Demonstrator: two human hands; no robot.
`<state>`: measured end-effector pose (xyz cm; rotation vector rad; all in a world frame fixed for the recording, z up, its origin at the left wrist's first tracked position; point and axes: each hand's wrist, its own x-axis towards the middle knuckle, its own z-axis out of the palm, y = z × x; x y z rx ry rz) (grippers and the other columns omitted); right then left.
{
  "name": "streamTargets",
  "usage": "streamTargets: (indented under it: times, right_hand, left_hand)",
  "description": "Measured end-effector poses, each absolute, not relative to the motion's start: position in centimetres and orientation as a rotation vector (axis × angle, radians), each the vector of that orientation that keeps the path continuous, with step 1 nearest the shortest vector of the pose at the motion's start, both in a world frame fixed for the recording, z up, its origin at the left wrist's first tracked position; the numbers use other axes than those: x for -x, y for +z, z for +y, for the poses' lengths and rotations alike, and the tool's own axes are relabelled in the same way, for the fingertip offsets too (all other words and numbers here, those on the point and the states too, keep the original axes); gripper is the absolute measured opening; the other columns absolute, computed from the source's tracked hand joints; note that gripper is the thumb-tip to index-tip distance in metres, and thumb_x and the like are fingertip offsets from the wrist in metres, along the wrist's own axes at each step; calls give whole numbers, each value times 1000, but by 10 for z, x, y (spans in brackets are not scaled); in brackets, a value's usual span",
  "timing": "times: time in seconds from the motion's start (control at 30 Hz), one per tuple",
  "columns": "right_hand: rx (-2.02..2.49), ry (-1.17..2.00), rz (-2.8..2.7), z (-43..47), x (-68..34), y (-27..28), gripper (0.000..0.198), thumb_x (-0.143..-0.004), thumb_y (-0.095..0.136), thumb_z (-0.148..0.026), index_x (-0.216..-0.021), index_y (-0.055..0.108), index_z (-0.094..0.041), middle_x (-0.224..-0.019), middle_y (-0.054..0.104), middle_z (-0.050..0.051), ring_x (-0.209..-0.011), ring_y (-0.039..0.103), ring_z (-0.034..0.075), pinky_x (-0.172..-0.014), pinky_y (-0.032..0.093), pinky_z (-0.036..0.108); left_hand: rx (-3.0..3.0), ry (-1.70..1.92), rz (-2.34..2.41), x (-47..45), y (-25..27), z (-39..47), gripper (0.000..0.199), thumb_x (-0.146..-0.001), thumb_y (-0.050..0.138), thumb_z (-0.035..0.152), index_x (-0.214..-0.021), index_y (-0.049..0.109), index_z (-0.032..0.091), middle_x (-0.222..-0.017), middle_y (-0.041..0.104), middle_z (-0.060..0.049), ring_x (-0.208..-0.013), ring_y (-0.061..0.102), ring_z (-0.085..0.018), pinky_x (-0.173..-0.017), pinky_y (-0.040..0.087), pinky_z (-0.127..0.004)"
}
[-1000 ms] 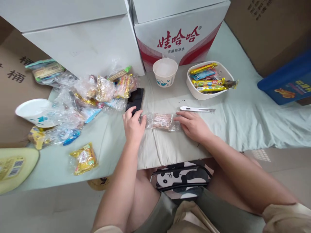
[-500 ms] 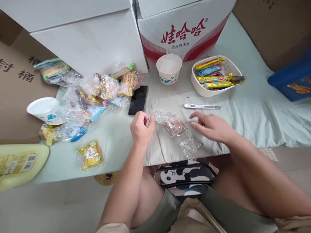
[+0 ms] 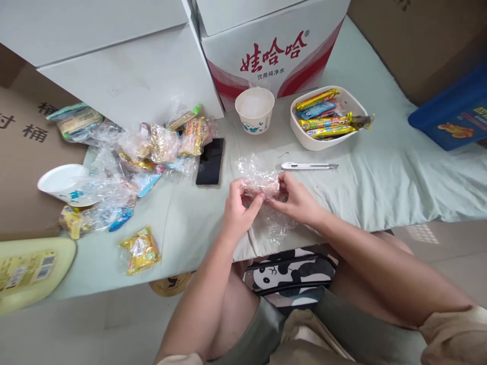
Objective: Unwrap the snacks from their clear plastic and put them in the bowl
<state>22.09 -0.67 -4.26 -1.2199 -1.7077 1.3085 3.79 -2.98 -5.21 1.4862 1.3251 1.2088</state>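
Between my two hands is a pinkish snack packet in clear plastic wrap (image 3: 269,185), with loose crinkled film sticking out above and below it. My left hand (image 3: 241,205) grips its left end, the thumb pressed on the front. At the right end, my right hand (image 3: 299,200) pinches it between thumb and fingers. A white utility knife (image 3: 310,166) lies just beyond my right hand, its blade end toward the right. To the left of the packet rests a dark phone (image 3: 210,162). The print on the packet is too blurred to read.
A paper cup (image 3: 254,112) and a white tub (image 3: 300,134) of wrapped snack sticks stand at the back. On the left lie a heap of snack packets (image 3: 163,142), a tipped paper bowl (image 3: 68,187) and a yellow packet (image 3: 140,251). White cartons (image 3: 133,76) rise behind.
Both hands have closed in on the wrapped packet and taken hold of it. Before, they were apart on either side while it lay on the cloth. The view has shifted slightly.
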Motion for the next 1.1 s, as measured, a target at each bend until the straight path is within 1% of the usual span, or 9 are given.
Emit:
streamTargets:
  times: [0.1, 0.2, 0.3, 0.5, 0.67, 0.77, 0.93, 1.03, 1.1]
  right_hand:
    - [969, 1584, -1369, -9, -217, -40, 45, -79, 74, -42, -100, 37, -27, -87, 60, -1, -75, 59, 15, -69, 48, 31]
    - [917, 1686, -1197, -10, -212, -41, 50, -78, 79, -40, -103, 37, -27, -88, 63, -2, -76, 61, 14, -72, 51, 31]
    - [926, 1699, -1180, -10, -211, -43, 48, -77, 79, -41, -103, 42, -26, -91, 64, -1, -81, 64, 14, -77, 54, 32]
    - [1097, 1576, -1307, -1, -223, -42, 37, -84, 68, -43, -110, 53, -21, -113, 64, 9, -99, 65, 20, -87, 56, 37]
    - [1050, 1690, -1490, 1, -230, -39, 38, -86, 67, -41, -116, 62, -19, -109, 71, 10, -96, 69, 22, -84, 58, 39]
    - [1046, 1506, -1575, -3, -228, -40, 32, -90, 63, -39, -114, 66, -18, -106, 72, 9, -92, 69, 21, -83, 57, 39]
    - [964, 1040, -1790, -7, -226, -41, 20, -93, 56, -25, -104, 72, -21, -119, 70, 10, -112, 65, 22, -102, 50, 43]
    - [982, 990, -1814, -6, -227, -42, 30, -92, 53, -20, -118, 68, -24, -122, 70, 9, -114, 65, 22, -103, 50, 45]
    - [996, 981, -1830, -6, -228, -41, 32, -91, 52, -18, -119, 68, -25, -120, 71, 8, -113, 65, 22, -102, 50, 45]
  left_hand:
    - [-1087, 1303, 1113, -43, -49, -28, 62, -74, 81, 51, -116, 41, 29, -95, 66, 0, -85, 68, -16, -73, 54, -28]
    - [-885, 1215, 1014, -48, -45, -26, 67, -64, 89, 49, -111, 47, 26, -98, 69, 0, -88, 69, -15, -78, 55, -27]
    - [-834, 1086, 1058, -49, -42, -23, 60, -63, 90, 47, -105, 56, 20, -100, 72, -5, -89, 70, -17, -80, 56, -29]
    - [-869, 893, 1207, -37, -32, -22, 62, -63, 85, 56, -107, 63, 18, -100, 75, -8, -83, 72, -23, -58, 54, -27]
    - [-967, 634, 1118, -36, -29, -26, 58, -67, 85, 49, -110, 64, 17, -97, 75, -10, -81, 72, -23, -57, 54, -27]
    - [-978, 642, 1155, -40, -31, -26, 52, -73, 81, 44, -114, 63, 18, -102, 74, -10, -85, 72, -23, -61, 57, -29]
    - [-1034, 749, 1151, -43, -36, -24, 40, -79, 77, 36, -113, 64, 18, -106, 73, -9, -94, 71, -21, -75, 59, -31]
    - [-1028, 733, 1189, -43, -36, -24, 41, -80, 74, 36, -116, 63, 19, -108, 73, -9, -92, 71, -21, -70, 58, -29]
    - [-1029, 710, 1222, -44, -36, -24, 42, -80, 73, 37, -117, 63, 19, -106, 73, -8, -89, 70, -21, -65, 56, -28]
